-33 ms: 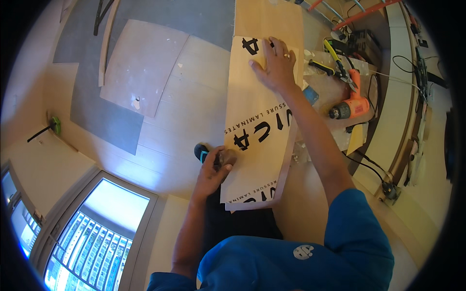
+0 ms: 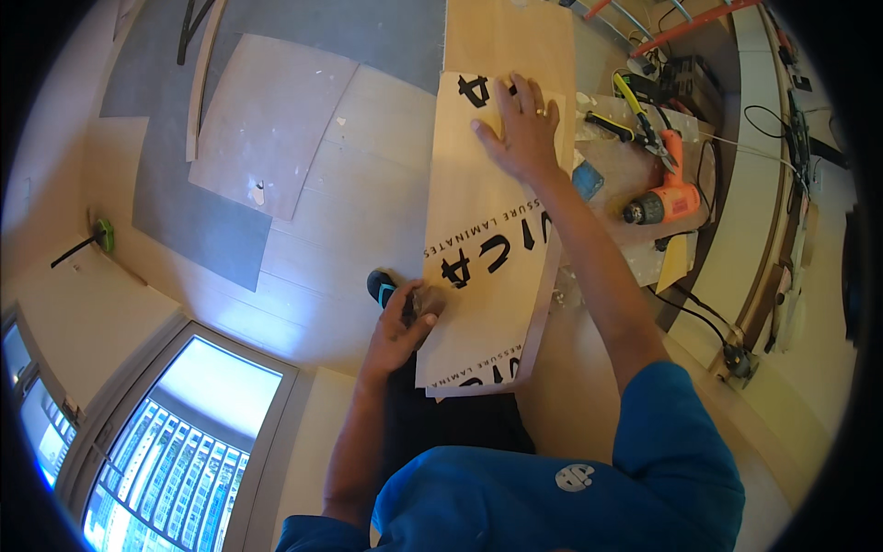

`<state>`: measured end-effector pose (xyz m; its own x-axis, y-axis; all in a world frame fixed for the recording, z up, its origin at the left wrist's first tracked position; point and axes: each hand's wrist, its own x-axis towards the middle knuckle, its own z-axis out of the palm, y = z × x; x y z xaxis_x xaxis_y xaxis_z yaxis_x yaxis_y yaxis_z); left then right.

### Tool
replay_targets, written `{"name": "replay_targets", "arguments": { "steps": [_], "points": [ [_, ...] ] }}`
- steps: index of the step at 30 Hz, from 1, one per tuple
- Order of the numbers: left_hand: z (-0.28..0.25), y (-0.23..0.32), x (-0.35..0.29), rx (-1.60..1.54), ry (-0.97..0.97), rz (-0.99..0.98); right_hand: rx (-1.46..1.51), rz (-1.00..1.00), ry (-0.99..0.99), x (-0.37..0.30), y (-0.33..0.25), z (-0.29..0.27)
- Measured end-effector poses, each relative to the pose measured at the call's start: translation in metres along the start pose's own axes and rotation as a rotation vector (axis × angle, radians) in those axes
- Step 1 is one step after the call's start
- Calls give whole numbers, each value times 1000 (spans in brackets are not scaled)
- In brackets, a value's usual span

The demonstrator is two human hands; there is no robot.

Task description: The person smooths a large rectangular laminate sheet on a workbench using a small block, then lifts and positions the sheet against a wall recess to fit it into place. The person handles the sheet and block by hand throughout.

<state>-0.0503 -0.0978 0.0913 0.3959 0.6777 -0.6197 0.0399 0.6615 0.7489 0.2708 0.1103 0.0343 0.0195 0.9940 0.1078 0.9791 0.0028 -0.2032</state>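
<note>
A long tan laminate sheet (image 2: 483, 327) with large black lettering lies along a narrow pale wooden board (image 2: 510, 37). My right hand (image 2: 526, 133) rests flat on the far part of the sheet, fingers spread, holding nothing. At the sheet's near left edge, my left hand (image 2: 395, 339) is closed around a small, smoky see-through object (image 2: 430, 300). Its exact kind is unclear, and the fingers cover part of it. The sheet's near end reaches over my dark trousers.
To the right, an orange heat gun (image 2: 670, 198) and yellow-handled cutters (image 2: 635, 106) lie on a cluttered surface beside a blue piece (image 2: 587, 179). Grey sheets (image 2: 198, 216) and a brownish panel (image 2: 267, 120) cover the floor at left. A glazed door (image 2: 175, 442) stands lower left.
The printed sheet and my right hand have shifted very slightly toward me. My left hand keeps its grip at the edge.
</note>
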Motion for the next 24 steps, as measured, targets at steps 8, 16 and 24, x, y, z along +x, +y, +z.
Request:
{"name": "replay_targets", "arguments": {
  "steps": [8,16,24],
  "points": [
    [-21,-12,13,9,86,-69,-66,-11,-69,-37,-43,5],
    [-16,88,243,96,358,386,-99,-57,-34,-32,-60,13],
    [10,64,219,110,310,313,-82,-36,29,-37,-46,19]
  ]
}}
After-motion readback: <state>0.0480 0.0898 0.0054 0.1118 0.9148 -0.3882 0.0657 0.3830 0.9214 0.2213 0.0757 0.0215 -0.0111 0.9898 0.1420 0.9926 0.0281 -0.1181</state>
